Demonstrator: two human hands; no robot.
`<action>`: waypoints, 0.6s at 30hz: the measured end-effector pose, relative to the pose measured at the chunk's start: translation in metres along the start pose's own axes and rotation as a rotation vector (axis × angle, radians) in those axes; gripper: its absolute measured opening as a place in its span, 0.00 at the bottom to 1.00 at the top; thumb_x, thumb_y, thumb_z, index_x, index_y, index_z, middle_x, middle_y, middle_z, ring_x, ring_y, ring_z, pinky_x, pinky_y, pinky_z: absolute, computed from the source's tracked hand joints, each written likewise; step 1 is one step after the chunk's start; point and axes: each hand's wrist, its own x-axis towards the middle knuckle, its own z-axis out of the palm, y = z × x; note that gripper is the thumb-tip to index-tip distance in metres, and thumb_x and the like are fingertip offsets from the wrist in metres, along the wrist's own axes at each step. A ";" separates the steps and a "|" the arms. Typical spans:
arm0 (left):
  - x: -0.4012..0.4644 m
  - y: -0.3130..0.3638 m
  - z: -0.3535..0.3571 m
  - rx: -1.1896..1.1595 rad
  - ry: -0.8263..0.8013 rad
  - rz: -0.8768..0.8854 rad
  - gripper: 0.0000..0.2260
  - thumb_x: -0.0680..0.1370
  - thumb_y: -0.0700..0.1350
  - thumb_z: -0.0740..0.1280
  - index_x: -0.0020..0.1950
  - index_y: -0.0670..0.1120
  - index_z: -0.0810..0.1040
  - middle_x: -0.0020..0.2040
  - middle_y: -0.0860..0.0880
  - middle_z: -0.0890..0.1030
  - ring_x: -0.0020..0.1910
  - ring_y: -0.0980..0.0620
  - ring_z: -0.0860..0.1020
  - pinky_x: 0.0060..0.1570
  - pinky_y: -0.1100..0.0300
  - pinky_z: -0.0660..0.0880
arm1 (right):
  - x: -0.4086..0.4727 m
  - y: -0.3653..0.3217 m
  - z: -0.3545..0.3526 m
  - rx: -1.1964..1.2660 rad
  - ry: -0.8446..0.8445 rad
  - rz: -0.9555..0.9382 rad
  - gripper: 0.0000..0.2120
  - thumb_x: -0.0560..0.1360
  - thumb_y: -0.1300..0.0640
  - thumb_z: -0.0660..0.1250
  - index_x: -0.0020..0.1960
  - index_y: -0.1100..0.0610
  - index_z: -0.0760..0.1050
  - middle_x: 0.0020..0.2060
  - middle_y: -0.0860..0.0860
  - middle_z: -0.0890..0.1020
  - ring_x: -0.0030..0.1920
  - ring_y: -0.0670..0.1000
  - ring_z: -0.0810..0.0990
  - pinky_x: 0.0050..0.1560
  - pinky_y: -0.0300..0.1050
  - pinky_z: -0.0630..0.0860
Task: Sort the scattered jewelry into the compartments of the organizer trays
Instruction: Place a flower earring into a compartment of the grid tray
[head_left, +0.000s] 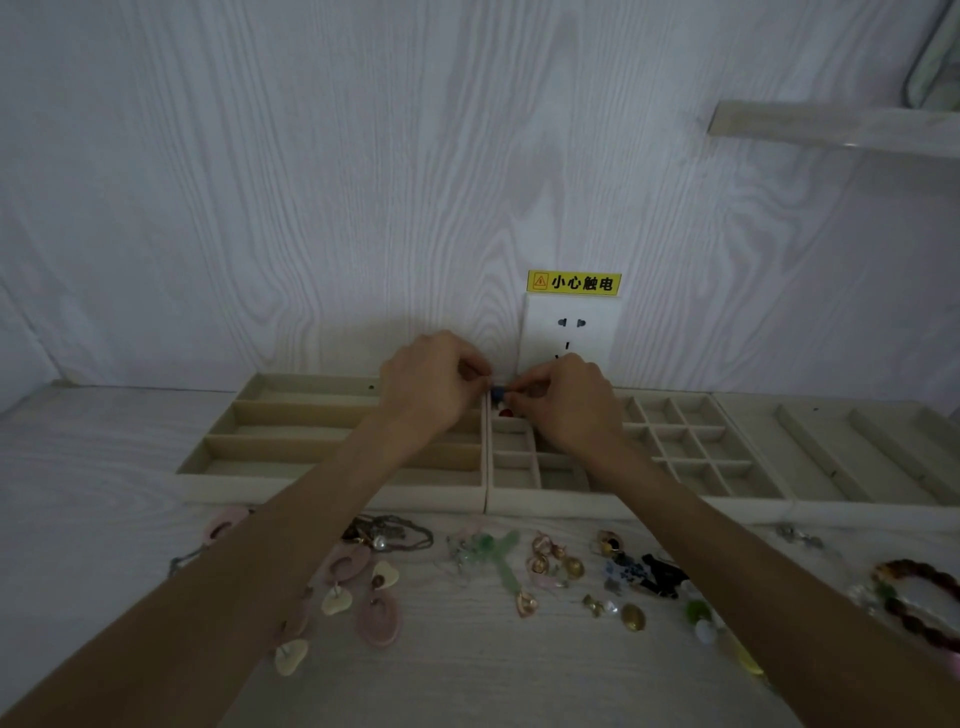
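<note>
Small blue piece (497, 391): pinched between left hand (431, 384) and right hand (566, 400), both fingertips curled on it, directly above the back-left cell of the middle tray (550, 501). Drop is straight down; a red item (505, 413) sits just below. Loose jewelry (545, 566) lies on the pale woodgrain tabletop (78, 467), nearer the person than the trays. Wall socket (571, 327) behind.

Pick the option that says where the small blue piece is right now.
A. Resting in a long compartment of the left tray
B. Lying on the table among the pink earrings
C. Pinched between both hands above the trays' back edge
C: the small blue piece sits between the fingertips of the left hand and right hand, held over the middle tray.
</note>
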 end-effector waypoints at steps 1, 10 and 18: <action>-0.002 -0.002 -0.004 0.014 -0.035 0.044 0.09 0.77 0.50 0.66 0.55 0.54 0.82 0.54 0.54 0.82 0.52 0.53 0.79 0.46 0.62 0.70 | 0.001 0.000 -0.004 0.004 -0.019 -0.005 0.08 0.71 0.53 0.71 0.49 0.50 0.84 0.41 0.49 0.85 0.43 0.48 0.82 0.43 0.42 0.78; -0.017 0.003 -0.029 0.385 -0.368 0.312 0.18 0.82 0.50 0.52 0.71 0.61 0.65 0.53 0.51 0.78 0.50 0.50 0.75 0.46 0.59 0.69 | -0.008 0.004 -0.047 -0.503 -0.321 -0.249 0.24 0.79 0.61 0.53 0.70 0.39 0.65 0.63 0.51 0.75 0.54 0.53 0.77 0.43 0.42 0.69; -0.013 0.002 -0.023 0.423 -0.392 0.281 0.17 0.81 0.51 0.51 0.67 0.59 0.71 0.51 0.50 0.78 0.49 0.49 0.75 0.40 0.59 0.64 | -0.007 0.007 -0.036 -0.596 -0.368 -0.226 0.26 0.78 0.61 0.54 0.70 0.37 0.63 0.53 0.53 0.75 0.51 0.55 0.76 0.40 0.46 0.68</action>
